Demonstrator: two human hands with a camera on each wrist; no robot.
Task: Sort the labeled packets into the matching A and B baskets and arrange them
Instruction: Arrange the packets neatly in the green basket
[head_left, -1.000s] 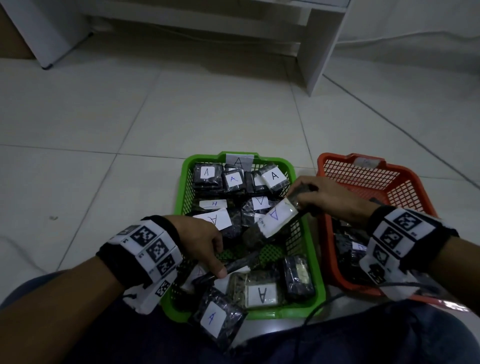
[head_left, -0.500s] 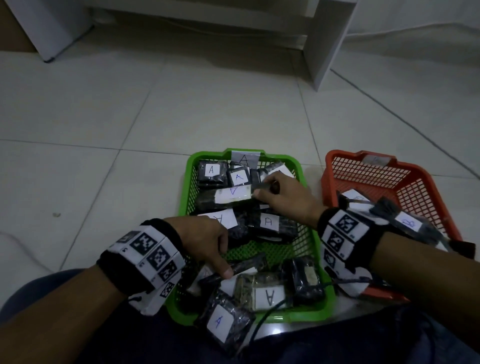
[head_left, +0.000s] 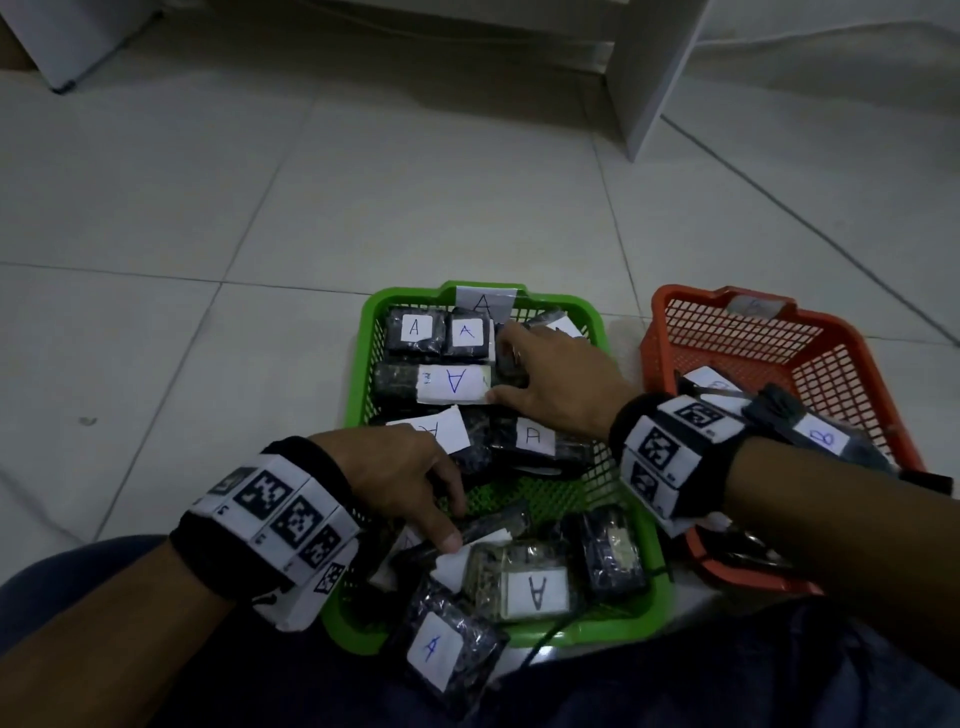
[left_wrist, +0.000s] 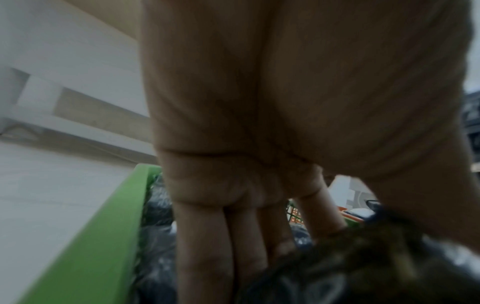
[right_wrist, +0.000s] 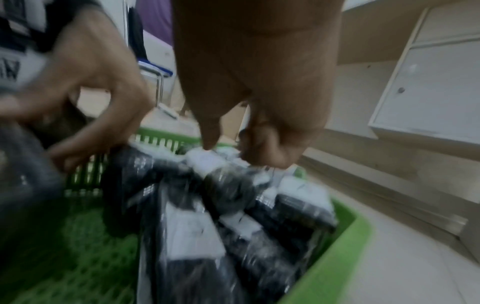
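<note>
In the green basket: both hands are down among the A packets, wrists banded with black-and-white marker cuffs.
Green basket: sits on the tiled floor just in front of the person's lap, an A tag on its far rim.
Right hand: reaches in palm down across the basket's right edge to the far right corner, forearm crossing the orange basket's near left corner.
Right fingers: curled down onto the packets at that corner, thumb tip touching the right end of the long A packet; a firm grip cannot be told.
Long A packet: lies crosswise, just nearer than the far-edge row.
Far-edge row: two A packets side by side against the far rim.
Left hand: low over the near left corner, wrist above the left rim.
Left fingers: pressed together, pointing down; thumb and fingers pinch a dark packet by its edge.
Near edge: more A packets, one overhanging the rim toward the lap.
Orange basket: just right of the green one, a B packet inside, partly hidden by the right wrist.
</note>
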